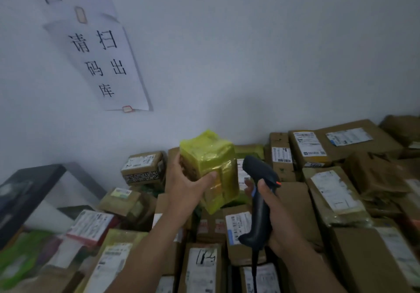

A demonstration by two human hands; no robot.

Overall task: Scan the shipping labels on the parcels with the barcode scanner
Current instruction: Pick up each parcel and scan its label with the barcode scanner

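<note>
You've got your left grip [184, 188] clamped round the yellow parcel [206, 158] and your right grip [281, 224] round the barcode scanner [259, 172]; no label showing, so probably rotate it next

Dim, flat light; soft blur; edges smeared, bowed.
</note>
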